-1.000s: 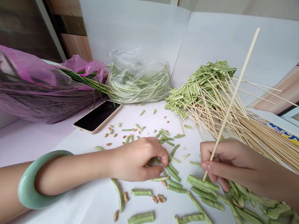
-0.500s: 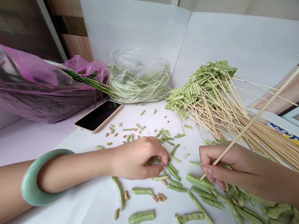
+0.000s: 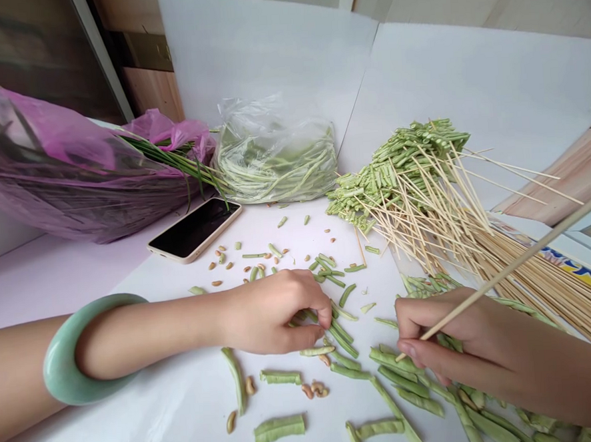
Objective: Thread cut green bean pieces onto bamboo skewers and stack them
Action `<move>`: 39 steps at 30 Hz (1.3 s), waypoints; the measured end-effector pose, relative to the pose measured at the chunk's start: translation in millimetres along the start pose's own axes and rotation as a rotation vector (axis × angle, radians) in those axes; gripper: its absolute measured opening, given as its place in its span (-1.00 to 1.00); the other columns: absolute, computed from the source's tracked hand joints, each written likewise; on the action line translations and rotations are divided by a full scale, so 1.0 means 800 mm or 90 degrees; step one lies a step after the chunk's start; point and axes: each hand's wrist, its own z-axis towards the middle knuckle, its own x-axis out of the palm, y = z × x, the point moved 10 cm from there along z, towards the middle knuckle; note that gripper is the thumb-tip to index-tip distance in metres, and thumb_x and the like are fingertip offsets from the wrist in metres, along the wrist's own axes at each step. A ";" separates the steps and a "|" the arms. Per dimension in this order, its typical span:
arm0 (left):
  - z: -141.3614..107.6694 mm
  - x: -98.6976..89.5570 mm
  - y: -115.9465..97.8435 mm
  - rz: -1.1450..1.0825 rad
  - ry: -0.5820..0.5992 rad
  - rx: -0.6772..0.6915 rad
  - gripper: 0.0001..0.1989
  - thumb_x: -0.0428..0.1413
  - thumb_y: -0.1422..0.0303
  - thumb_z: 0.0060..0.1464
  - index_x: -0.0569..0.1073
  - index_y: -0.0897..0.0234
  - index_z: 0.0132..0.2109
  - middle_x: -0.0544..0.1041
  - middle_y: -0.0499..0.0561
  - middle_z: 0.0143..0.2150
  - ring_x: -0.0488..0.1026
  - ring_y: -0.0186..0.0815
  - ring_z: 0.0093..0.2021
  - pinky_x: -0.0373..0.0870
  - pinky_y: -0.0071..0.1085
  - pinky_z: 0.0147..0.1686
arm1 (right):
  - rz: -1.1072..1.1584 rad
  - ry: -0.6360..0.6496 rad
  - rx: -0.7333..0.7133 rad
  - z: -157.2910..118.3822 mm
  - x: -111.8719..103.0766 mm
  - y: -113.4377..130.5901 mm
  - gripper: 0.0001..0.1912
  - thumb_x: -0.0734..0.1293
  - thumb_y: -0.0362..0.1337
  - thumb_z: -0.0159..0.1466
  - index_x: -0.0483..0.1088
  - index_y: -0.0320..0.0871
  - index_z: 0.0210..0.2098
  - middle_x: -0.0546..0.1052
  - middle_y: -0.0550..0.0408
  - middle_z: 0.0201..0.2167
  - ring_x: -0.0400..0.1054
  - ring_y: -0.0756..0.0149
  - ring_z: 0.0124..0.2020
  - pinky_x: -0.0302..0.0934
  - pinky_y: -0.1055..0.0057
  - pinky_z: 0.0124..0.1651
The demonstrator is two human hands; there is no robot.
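My right hand is closed around a bamboo skewer, gripped near its lower end. The skewer's tip points down at cut green bean pieces on the table, and its long shaft slants up past the right edge. My left hand, with a pale green bangle on the wrist, rests low over more bean pieces. Its thumb and forefinger are pinched together, and the other fingers curl under. Whatever lies in that pinch, if anything, is hidden. Small brown beans are scattered around.
Skewers threaded with bean pieces are piled at the back right, beside a bundle of bare skewers. A phone, a clear bag of long beans and a purple bag stand behind. White boards wall the back.
My right hand has shifted slightly down, and the skewer's upper end has swung lower, so it slopes less steeply. My left hand stays almost in place.
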 end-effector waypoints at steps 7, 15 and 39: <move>0.000 0.001 0.002 0.005 0.006 -0.009 -0.88 0.08 0.56 0.05 0.49 0.32 -0.32 0.56 0.05 -0.36 0.41 -0.29 -0.28 0.33 -0.43 -0.19 | -0.083 0.039 0.023 -0.001 0.009 -0.002 -0.66 0.05 -0.16 0.35 -0.02 -0.09 -0.54 0.19 0.22 -0.62 0.07 0.40 -0.57 -0.09 0.45 -0.55; 0.000 0.003 0.002 -0.005 0.007 -0.005 -0.88 0.08 0.57 0.05 0.50 0.34 -0.32 0.57 0.07 -0.35 0.42 -0.28 -0.27 0.33 -0.43 -0.18 | -0.135 0.003 -0.052 -0.006 0.010 0.007 -0.69 0.10 -0.24 0.33 -0.04 -0.10 -0.53 0.27 0.19 -0.58 0.08 0.37 -0.55 -0.12 0.41 -0.52; 0.000 0.001 0.002 0.007 0.002 -0.015 -0.89 0.09 0.55 0.06 0.50 0.32 -0.31 0.55 0.06 -0.34 0.42 -0.30 -0.27 0.33 -0.43 -0.20 | 0.183 0.066 0.070 -0.005 0.000 -0.014 -0.73 0.17 -0.15 0.31 0.22 -0.11 -0.48 0.45 0.19 -0.68 0.24 0.41 -0.62 0.06 0.45 -0.50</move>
